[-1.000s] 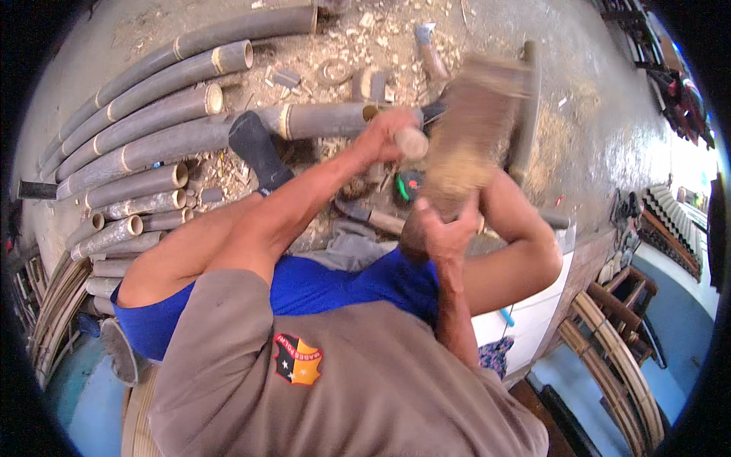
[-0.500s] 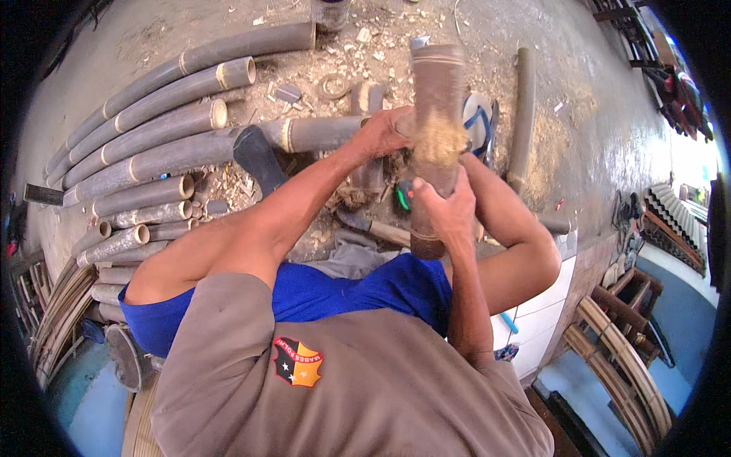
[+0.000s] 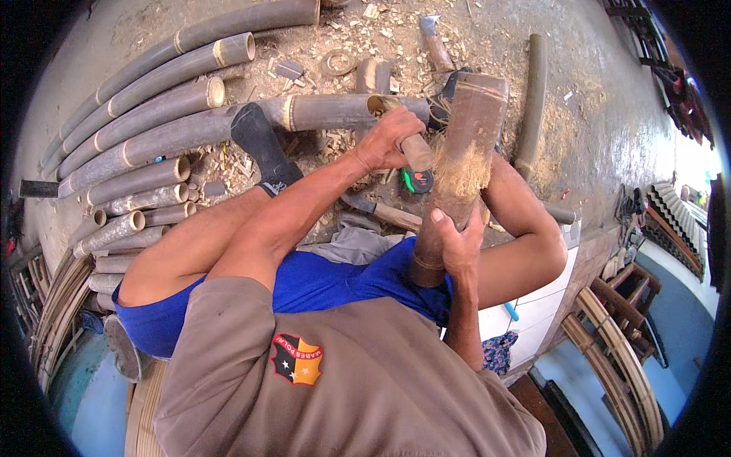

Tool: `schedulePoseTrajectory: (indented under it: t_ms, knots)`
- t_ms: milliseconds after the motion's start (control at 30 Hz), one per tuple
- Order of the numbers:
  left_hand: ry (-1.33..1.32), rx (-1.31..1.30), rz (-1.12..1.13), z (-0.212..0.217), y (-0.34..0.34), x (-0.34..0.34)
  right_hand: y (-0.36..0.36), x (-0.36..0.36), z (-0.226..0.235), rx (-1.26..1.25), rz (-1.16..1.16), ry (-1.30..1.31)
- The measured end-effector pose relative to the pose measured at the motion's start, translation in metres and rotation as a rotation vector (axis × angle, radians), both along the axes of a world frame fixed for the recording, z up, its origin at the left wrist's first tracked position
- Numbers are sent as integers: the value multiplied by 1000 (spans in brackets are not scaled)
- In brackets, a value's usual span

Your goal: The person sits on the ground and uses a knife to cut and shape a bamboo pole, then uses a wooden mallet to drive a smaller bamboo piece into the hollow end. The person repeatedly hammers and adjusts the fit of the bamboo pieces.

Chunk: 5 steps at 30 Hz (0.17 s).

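My right hand [image 3: 461, 240] is wrapped round the near part of a thick brown wooden club [image 3: 474, 114], whose middle is frayed into pale fibres. The club tilts away to the right over my lap. Just left of it, my left hand [image 3: 394, 139] is closed round a short, light-brown wooden rod [image 3: 416, 152] that slants over a thick bamboo pole [image 3: 327, 112]. How the rod's far end meets the pole is hard to make out. Between my hands and lap are a black-and-green tape measure [image 3: 417, 180] and a knife with a wooden handle [image 3: 396, 217].
Several bamboo poles [image 3: 156, 107] lie at the left, beside my black-socked foot [image 3: 261, 145]. Wood chips [image 3: 381, 34] litter the floor ahead, with a wooden-handled blade [image 3: 435, 46] among them. Another bamboo pole [image 3: 533, 107] lies at the right. Bundled strips [image 3: 620, 365] stand at the lower right.
The club has swung right, away from the left hand, and leans more to the right. A gap now separates it from the rod, which shows more plainly. The view has shifted slightly.
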<state>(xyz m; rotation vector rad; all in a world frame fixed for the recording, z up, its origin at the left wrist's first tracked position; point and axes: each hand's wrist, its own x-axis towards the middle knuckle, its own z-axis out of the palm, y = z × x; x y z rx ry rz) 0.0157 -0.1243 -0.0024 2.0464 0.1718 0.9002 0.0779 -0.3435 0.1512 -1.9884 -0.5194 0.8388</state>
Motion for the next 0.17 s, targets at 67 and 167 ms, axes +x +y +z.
schedulePoseTrajectory:
  t_ms: [67, 167]
  knots:
    - [18, -18, -7, -4, 1, -2, 3, -3, 1, 11, -3, 46]
    - [-38, -36, -3, -7, 2, -1, 3, -4, 3, 2, 0, 69]
